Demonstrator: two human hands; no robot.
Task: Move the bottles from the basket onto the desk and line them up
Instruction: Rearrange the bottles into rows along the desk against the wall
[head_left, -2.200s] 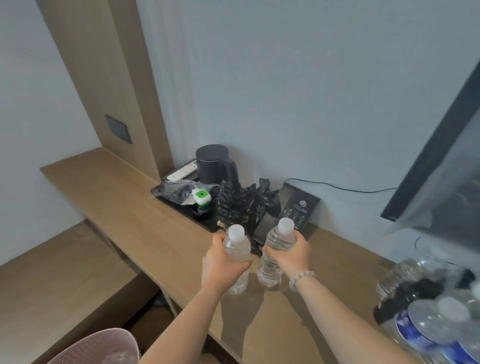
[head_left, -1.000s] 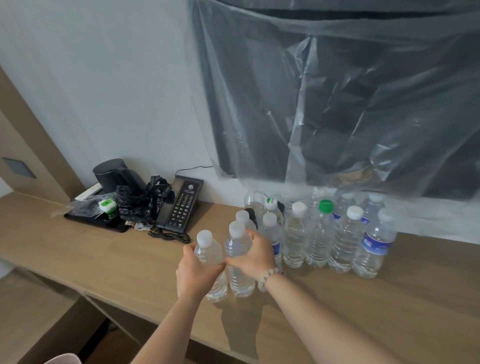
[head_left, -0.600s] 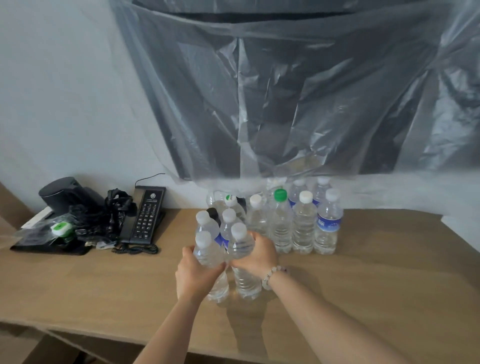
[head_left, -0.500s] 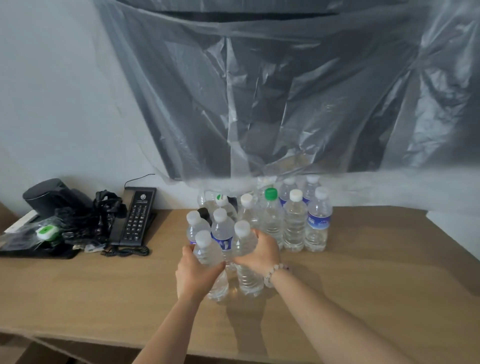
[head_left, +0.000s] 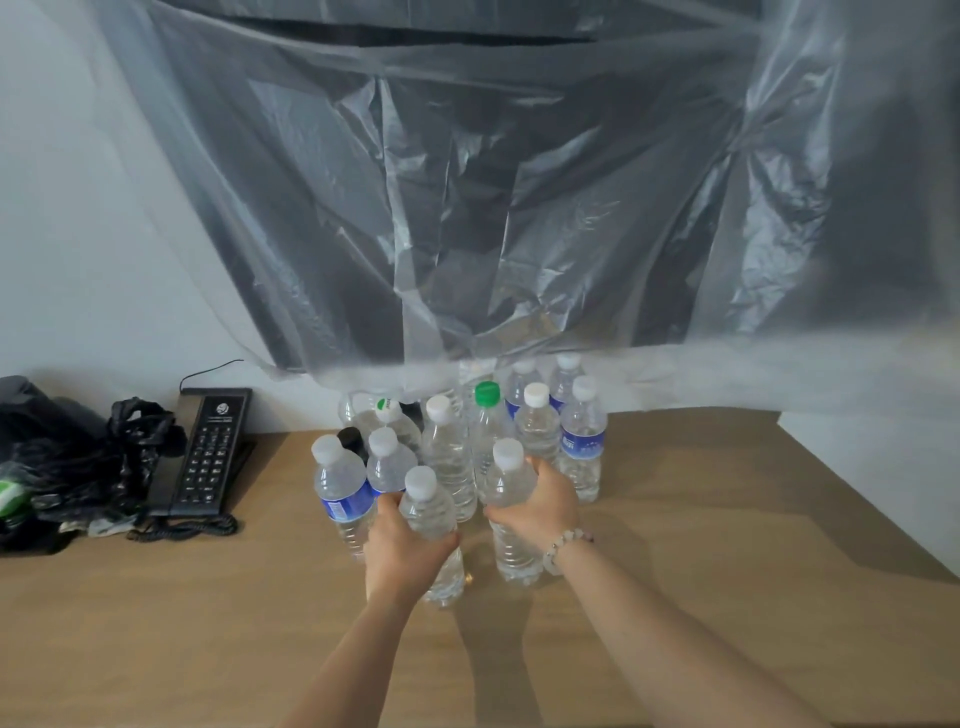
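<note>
While both held bottles stand upright in front of group, left grip (head_left: 405, 551) curls round clear bottle (head_left: 430, 512) at mid-body; right grip (head_left: 540, 506) curls round second clear bottle (head_left: 506, 483) just beside it, with narrow gap between. Bases at tabletop (head_left: 727, 545) level, contact not certain. Behind: bottle cluster (head_left: 448, 457) near wall, mostly white caps, one green-cap bottle (head_left: 487, 410). Blue-label bottle (head_left: 340, 493) just left of left grip. Desk phone (head_left: 208, 452) well left. Plastic sheet (head_left: 467, 208) hangs above. Bead bracelet (head_left: 563, 543) on right wrist.

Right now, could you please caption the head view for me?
Left hand grips one bottle, right hand another bottle, beside the cluster on the desk.
</note>
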